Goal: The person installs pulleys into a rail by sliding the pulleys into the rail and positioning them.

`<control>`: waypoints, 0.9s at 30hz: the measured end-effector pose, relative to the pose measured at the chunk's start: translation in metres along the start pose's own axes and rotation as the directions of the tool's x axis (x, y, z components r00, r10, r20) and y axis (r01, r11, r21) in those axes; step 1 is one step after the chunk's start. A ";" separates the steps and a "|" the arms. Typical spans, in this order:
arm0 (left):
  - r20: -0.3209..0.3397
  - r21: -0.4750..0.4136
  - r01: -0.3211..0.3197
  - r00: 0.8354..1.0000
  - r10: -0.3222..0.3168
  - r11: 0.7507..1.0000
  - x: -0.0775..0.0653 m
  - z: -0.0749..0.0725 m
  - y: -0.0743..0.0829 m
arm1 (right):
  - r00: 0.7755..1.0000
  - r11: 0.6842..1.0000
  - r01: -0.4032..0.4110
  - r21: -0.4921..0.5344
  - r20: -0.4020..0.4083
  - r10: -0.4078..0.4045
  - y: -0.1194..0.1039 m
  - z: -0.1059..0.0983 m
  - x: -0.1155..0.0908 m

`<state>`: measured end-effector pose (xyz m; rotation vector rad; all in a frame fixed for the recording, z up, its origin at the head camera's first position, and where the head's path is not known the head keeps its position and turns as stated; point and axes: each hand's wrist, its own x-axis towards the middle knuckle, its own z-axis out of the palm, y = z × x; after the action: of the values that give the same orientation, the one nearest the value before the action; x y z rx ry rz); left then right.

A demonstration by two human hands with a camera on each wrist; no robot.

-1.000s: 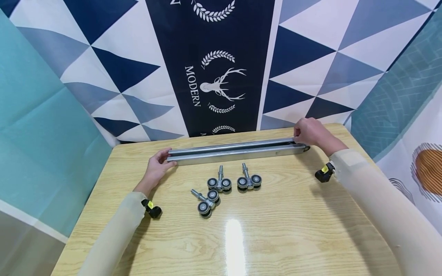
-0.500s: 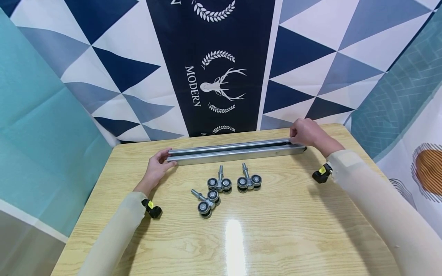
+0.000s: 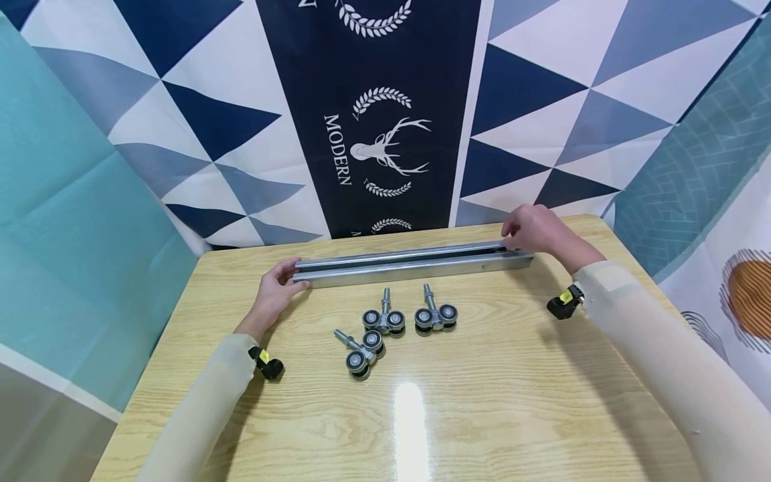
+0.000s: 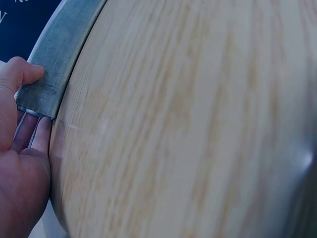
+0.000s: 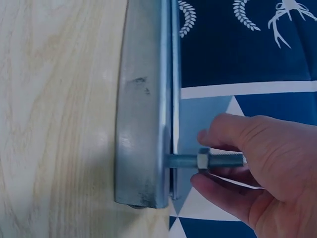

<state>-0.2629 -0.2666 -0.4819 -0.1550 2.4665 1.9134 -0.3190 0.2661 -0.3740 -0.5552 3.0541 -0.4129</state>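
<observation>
A long silver metal track (image 3: 415, 270) with an open slot along its top lies across the back of the table. At its left end my left hand (image 3: 274, 294) holds it, thumb on the front side; in the left wrist view other fingers reach across the end. My right hand (image 3: 536, 231) is at the track's right end. There, in the right wrist view, its fingers curl around a trolley roller's threaded bolt (image 5: 225, 160) and nut, which stick out of the slot. This roller's wheels are mostly hidden inside the track (image 5: 143, 99).
Three more trolley rollers lie in front of the track: one in the middle (image 3: 383, 323), one to the right (image 3: 435, 317) and one nearer (image 3: 364, 355). Behind the wooden table (image 3: 482, 402) hangs a patterned cloth (image 3: 385, 100), close to the track.
The right hand has shifted left along the track. The roller's dark wheel, which stuck out past the right end a second ago, has slid inside. The left hand stays in place.
</observation>
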 end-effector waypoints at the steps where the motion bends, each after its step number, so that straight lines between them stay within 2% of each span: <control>1: -0.001 -0.001 0.000 1.000 0.000 1.000 0.000 0.000 0.000 | 1.000 1.000 -0.014 0.009 0.007 0.013 0.000 -0.002 -0.001; 5: -0.002 -0.002 -0.003 1.000 0.003 1.000 -0.001 0.001 -0.001 | 0.999 0.998 -0.047 0.039 0.014 0.047 0.006 -0.010 -0.004; 12: 0.004 -0.008 -0.004 1.000 0.004 1.000 -0.004 0.001 -0.002 | 0.999 0.992 -0.055 0.112 0.008 0.054 0.017 -0.015 -0.010; 22: 0.009 -0.005 0.013 1.000 -0.013 1.000 -0.002 0.000 -0.002 | 0.997 0.978 -0.058 0.202 -0.037 0.067 0.024 -0.011 -0.014; 27: 0.007 -0.007 0.016 1.000 -0.016 1.000 0.000 -0.001 -0.001 | 0.995 0.960 -0.043 0.275 -0.075 0.066 0.025 -0.006 -0.015</control>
<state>-0.2632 -0.2678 -0.4828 -0.1670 2.4475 1.9131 -0.3141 0.2951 -0.3752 -0.4492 3.0040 -0.8591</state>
